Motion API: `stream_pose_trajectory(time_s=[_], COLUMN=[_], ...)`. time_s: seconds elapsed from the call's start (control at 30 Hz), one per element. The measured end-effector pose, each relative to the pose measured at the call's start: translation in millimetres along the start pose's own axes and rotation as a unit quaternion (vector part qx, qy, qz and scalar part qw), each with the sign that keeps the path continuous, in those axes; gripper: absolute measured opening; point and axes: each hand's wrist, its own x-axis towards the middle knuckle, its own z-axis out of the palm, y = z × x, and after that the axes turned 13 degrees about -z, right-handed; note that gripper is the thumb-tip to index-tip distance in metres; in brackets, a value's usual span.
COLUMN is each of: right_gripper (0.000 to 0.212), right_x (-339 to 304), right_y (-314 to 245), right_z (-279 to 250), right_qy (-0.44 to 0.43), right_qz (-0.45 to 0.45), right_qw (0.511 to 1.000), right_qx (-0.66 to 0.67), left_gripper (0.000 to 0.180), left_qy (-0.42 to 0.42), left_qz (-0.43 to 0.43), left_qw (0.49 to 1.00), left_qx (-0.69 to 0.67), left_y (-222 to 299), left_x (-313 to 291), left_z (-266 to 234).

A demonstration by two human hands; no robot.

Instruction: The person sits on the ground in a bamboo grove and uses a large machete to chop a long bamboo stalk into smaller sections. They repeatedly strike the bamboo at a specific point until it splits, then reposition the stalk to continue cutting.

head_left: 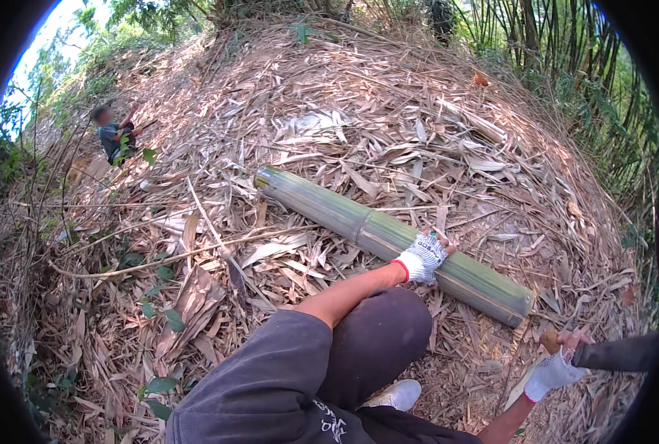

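A thick green bamboo section [322,205] lies slantwise over the dry leaves, its far end up to the left and its near end to the right. My left hand [422,257], in a white knit glove with bare fingertips, presses down and curls over the bamboo right of its middle joint. At the lower right my right hand [553,375], in a similar glove, grips a machete [618,354] by its wooden handle. The dark blade points right, away from the bamboo, and runs into the dark rim of the picture.
Dry leaves and husks [388,89] cover the slope. Thin bent stems [148,268] and leafy plants stand at left. A person [115,135] sits farther up at left. Bamboo stalks [559,44] grow at upper right. My knee [388,325] is close below the bamboo.
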Motion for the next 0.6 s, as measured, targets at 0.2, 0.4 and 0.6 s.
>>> stream_pose_trajectory(time_s=[0.2,0.4,0.6], right_gripper=[0.014,0.015,0.013], right_x=[-119.3,-98.0,18.6], right_y=[112.6,79.1,-49.3], right_z=[-66.7,-54.3,2.8], right_qy=[-0.294,-0.280,-0.025], right_qz=[0.137,0.137,0.025], right_qw=[0.830,0.838,0.993], right_qx=[-0.454,-0.449,-0.113], left_gripper=[0.114,0.104,0.111], left_qy=[0.003,0.029,0.016], left_qz=[0.004,0.006,-0.010], left_qw=[1.000,1.000,0.999], left_qx=[-0.025,-0.006,0.040], left_y=[1.0,8.6,9.5], left_x=[-0.6,3.3,3.8], left_z=[-4.4,10.1,5.4])
